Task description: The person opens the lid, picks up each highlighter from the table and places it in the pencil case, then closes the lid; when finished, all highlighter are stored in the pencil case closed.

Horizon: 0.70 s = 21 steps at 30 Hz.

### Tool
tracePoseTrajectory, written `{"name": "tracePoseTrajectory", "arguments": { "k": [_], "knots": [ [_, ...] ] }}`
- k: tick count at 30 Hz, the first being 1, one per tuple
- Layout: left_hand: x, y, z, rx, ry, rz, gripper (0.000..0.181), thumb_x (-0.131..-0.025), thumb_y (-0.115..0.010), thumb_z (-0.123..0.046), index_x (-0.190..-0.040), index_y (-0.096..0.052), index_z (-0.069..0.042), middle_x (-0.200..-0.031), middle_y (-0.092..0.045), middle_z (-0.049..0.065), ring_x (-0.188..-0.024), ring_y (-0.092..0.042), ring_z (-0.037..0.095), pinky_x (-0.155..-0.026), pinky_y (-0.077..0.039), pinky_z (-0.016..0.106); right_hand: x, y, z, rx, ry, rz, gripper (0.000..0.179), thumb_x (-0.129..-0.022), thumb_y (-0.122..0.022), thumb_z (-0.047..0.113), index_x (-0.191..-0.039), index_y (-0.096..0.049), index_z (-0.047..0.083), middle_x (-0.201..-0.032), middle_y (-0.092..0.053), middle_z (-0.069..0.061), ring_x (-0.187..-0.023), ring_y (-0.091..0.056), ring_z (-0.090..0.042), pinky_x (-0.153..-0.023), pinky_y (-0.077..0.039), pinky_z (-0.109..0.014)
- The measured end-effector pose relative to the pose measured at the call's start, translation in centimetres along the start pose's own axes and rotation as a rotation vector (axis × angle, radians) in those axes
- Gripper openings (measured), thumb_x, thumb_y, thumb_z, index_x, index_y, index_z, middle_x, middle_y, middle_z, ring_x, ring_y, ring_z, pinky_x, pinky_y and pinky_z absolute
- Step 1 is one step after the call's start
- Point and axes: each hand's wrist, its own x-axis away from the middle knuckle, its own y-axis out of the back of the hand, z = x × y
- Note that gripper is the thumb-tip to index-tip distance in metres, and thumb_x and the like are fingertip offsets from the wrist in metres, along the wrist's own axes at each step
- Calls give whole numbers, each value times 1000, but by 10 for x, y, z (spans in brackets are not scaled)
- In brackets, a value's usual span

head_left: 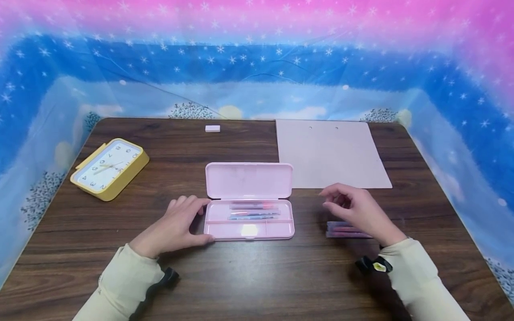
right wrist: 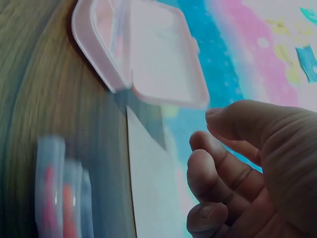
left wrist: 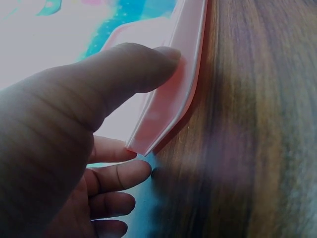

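Observation:
A pink pencil case point(head_left: 249, 229) lies on the table with its lid point(head_left: 249, 180) raised at the back. Several slim pens point(head_left: 254, 212) rest in its rear compartment. My left hand point(head_left: 176, 225) holds the case at its left end, thumb at the front corner and index finger at the back corner; in the left wrist view the thumb point(left wrist: 133, 69) presses the case wall point(left wrist: 171, 94). To the right, my right hand point(head_left: 355, 209) hovers with loosely bent fingers and nothing between them. Below it lie several clear pens with pink and orange inside point(right wrist: 52, 193), partly covered by the hand in the head view.
A yellow alarm clock point(head_left: 110, 169) lies tilted at the left of the wooden table point(head_left: 249, 285). At the back is a small white eraser point(head_left: 213, 128). A pale board with two holes point(head_left: 331, 154) lies behind the right hand. Patterned cloth point(head_left: 257, 62) surrounds the table.

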Motion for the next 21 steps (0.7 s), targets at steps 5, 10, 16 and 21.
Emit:
{"name": "tracePoseTrajectory", "arguments": {
  "k": [5,10,16,21],
  "knots": [
    [0,0,0,3,-3,-6,80,-75,-78,-57,-136,-52,-12,-105,-56,-2,-96,-43,17,-84,-33,36,17,19,-16,6,-17,-25,15,-93,-69,21,-108,-68,18,-86,-65,6,-71,-55,-10,-63,-45,-23],
    [0,0,2,5,-10,-13,81,-75,-77,-60,-136,-54,-13,-104,-56,-2,-95,-43,17,-84,-32,36,31,33,-31,15,-81,6,14,-92,-70,26,-102,-67,17,-85,-66,3,-70,-54,-10,-60,-44,-24],
    [1,1,1,2,-16,-27,82,-74,-77,-61,-136,-54,-13,-104,-57,-1,-96,-44,18,-86,-34,38,48,47,-54,51,-172,42,18,-92,-69,33,-104,-68,19,-89,-68,1,-71,-55,-11,-62,-46,-24],
    [0,0,0,7,-32,-37,81,-74,-78,-60,-135,-54,-13,-102,-57,-1,-95,-44,18,-85,-32,38,61,55,-74,76,-234,54,21,-93,-66,36,-107,-68,20,-94,-69,0,-74,-57,-12,-65,-49,-25]
  ]
}}
